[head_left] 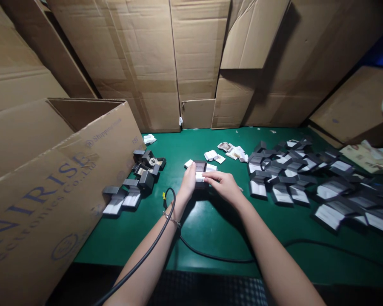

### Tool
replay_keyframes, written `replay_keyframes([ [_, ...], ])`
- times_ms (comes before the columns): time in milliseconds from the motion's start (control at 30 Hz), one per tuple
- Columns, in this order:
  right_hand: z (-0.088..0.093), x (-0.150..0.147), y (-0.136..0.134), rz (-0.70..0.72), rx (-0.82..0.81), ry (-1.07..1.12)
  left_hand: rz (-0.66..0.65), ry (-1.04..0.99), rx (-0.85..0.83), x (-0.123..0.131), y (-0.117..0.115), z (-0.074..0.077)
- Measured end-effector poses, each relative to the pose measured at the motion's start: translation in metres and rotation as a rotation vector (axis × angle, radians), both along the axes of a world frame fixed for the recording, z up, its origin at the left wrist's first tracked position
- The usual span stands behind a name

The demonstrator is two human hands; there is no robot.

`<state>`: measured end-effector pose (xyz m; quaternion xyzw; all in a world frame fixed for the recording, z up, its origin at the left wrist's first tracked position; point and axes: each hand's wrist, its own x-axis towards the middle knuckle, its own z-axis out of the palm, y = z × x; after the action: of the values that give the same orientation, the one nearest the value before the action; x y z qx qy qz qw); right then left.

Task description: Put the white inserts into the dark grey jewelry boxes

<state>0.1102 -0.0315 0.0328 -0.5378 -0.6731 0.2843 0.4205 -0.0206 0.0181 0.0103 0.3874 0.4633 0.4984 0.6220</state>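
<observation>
In front of me, at the middle of the table, a small black hinged box (199,166) stands with its lid raised. My left hand (187,182) is closed around its left side. The fingertips of my right hand (224,185) are pinched on a white insert (199,176) inside the box. Just behind the box lie white folded pieces (211,168), partly hidden by it and my hand. A loose white pile (232,151) sits farther back to the right.
Many open black boxes with white inserts (282,195) crowd the right side of the green table (130,242). Several more boxes (132,195) stand at left beside a large carton (67,191). A black cable (217,258) crosses my left forearm and the table. Cardboard walls (140,63) close the back.
</observation>
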Motion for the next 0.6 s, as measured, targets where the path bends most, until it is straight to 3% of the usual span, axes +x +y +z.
replay_keyframes([
  [367,-0.0053,-0.0038,-0.0005,-0.05,0.105,-0.024,0.064,0.117,0.1,-0.0011,0.0024,-0.0025],
  [600,-0.0054,-0.0054,-0.0021,-0.061,0.166,-0.082,0.081,0.047,0.097,0.0001,0.0031,-0.0033],
])
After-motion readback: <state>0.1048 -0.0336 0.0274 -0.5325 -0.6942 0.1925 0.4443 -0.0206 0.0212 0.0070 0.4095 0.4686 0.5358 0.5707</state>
